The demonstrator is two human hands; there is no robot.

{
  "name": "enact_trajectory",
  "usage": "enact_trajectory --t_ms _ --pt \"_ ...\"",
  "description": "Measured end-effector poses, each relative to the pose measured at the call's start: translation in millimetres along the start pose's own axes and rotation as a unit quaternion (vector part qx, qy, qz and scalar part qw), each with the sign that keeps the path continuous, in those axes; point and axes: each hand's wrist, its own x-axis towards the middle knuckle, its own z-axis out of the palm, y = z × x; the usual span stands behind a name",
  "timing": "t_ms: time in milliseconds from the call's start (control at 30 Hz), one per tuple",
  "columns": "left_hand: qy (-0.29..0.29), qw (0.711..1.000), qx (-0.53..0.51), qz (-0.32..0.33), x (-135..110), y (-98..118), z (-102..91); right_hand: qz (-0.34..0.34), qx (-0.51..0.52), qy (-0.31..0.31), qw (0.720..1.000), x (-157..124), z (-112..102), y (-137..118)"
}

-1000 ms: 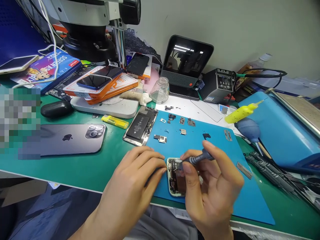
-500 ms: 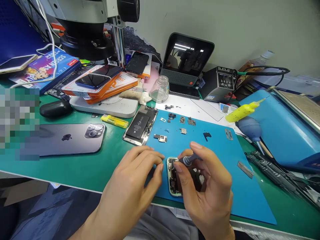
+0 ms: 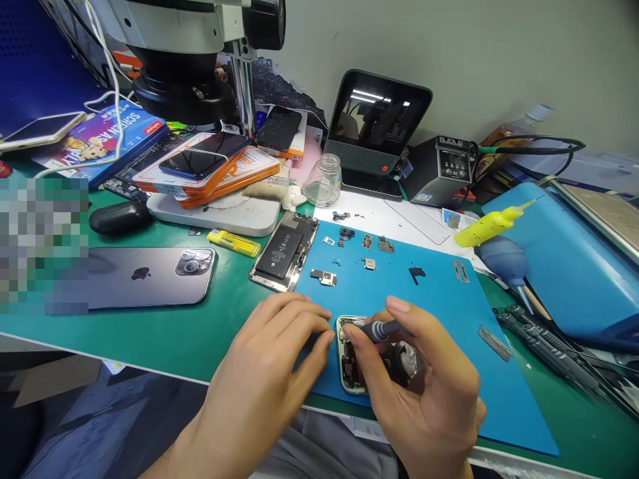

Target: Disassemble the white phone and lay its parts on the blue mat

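Note:
My right hand [image 3: 429, 386] pinches a dark grey screwdriver [image 3: 384, 330] between thumb and fingers, tilted over an opened phone [image 3: 342, 362]. The phone has a pale frame with bare inner parts; my right hand hides much of it, and the driver's tip is out of sight behind my thumb. Beside the phone's left edge, my left hand [image 3: 274, 359] is curled with thumb and index tips together; anything between them is too small to make out. A round dark part with a shiny, clear-looking face [image 3: 407, 359] shows under my right palm.
Small phone parts [image 3: 327, 277] and metal brackets [image 3: 385, 245] lie on the blue mat [image 3: 449, 306]. An opened phone with its battery [image 3: 282, 253] and a purple-grey phone [image 3: 150, 279] lie left. Behind stand a glass jar [image 3: 323, 183] and microscope [image 3: 184, 80]; tweezers [image 3: 554, 346] lie right.
The view has shifted slightly, so everything sits a little further right. My right hand has tilted the screwdriver lower, and more of the round part shows. My left hand keeps its place beside the phone.

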Motion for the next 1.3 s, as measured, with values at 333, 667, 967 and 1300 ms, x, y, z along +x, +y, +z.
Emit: enact_trajectory --t_ms 333,667,967,1300 --pt "0.005 0.999 0.010 0.036 1 -4 3.0 0.049 -0.007 0.013 0.999 -4 -1 3" --pt "-0.020 0.982 0.172 0.078 34 -2 -39.2 -0.053 -0.023 -0.010 0.998 6 -4 4" --pt "-0.151 0.938 0.246 0.190 88 -26 -33.5 -0.093 -0.005 -0.025 0.995 17 -6 2" --pt "-0.181 0.927 0.239 0.226 100 -30 -33.9 -0.079 0.016 -0.044 0.996 12 -9 3"
